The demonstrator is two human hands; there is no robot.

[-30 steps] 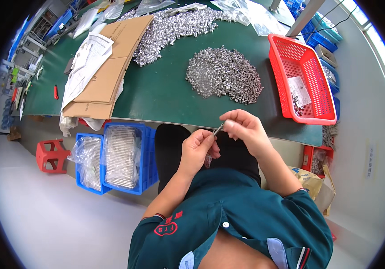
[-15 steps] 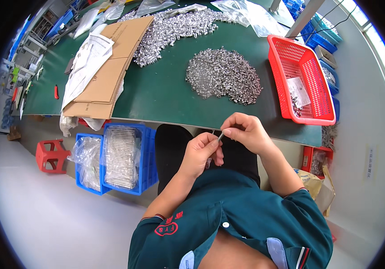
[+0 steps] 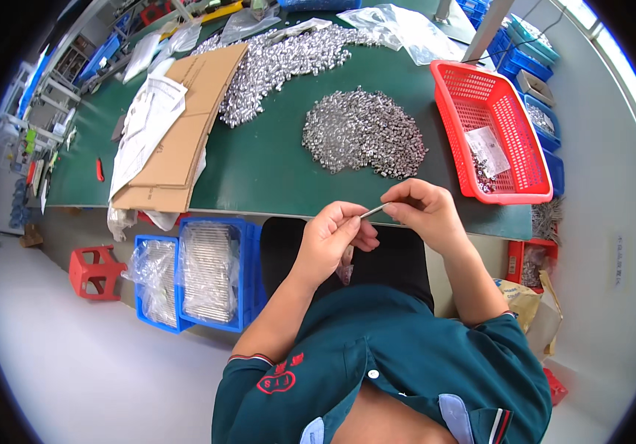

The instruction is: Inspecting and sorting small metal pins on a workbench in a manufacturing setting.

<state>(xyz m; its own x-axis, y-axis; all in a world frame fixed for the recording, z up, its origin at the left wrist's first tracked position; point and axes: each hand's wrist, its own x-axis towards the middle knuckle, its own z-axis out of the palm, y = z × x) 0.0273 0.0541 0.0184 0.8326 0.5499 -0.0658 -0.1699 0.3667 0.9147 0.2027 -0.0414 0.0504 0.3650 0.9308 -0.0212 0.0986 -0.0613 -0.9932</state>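
A thin grey metal rod (image 3: 373,212) spans the gap between my hands, just off the near edge of the green table and above my lap. Thumb and fingers of my left hand (image 3: 333,235) pinch its left end. My right hand (image 3: 427,213) grips the other end between thumb and forefinger, hiding the tip. Beyond the hands, a rounded pile of small silvery metal sleeves (image 3: 362,133) lies on the tabletop. Something small and pinkish (image 3: 345,274) shows below my left hand; I cannot make out what it is.
A red plastic basket (image 3: 514,198) with a paper slip and some small parts stands at the table's right. Flat cardboard (image 3: 192,103) and papers (image 3: 144,129) cover the left. Farther back spreads another metal-parts heap (image 3: 273,70). Blue crates (image 3: 240,296) of rods sit on the floor, left.
My hands have moved farther apart, the right one shifting to the right. More of the rod shows between them, and it lies less steeply. The whole view has shifted slightly.
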